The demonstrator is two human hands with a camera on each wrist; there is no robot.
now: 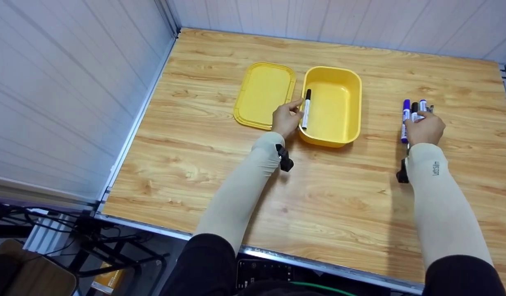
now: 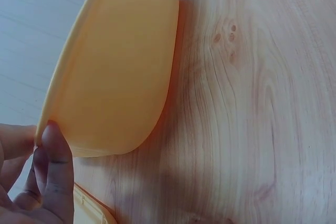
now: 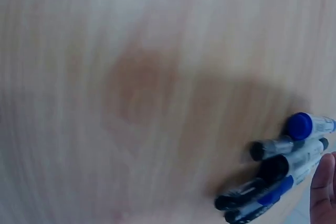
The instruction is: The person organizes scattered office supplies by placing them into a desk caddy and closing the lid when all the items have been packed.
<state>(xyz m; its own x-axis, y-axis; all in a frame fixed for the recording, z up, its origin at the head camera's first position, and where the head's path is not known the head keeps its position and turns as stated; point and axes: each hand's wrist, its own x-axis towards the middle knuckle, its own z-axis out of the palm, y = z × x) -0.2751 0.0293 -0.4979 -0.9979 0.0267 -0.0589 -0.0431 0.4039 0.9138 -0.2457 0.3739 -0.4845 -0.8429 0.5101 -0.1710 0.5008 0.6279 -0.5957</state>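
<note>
A yellow plastic box [image 1: 333, 109] stands uncovered on the table. My left hand [image 1: 286, 119] is at its left rim; in the left wrist view the thumb and a finger [image 2: 56, 166] pinch that rim from both sides. Along the left wall inside lies a white marker with a black cap [image 1: 306, 109]. My right hand [image 1: 426, 128] is over a cluster of markers and pens, among them a purple-blue marker [image 1: 405, 119] and a black-capped marker [image 3: 278, 166]. Its fingertips are right at the markers; I cannot tell whether they grip one.
The yellow lid [image 1: 264, 94] lies flat on the table, just left of the box. White panel walls [image 1: 318, 20] border the table at the back and left. A metal edge [image 1: 273, 257] runs along the front.
</note>
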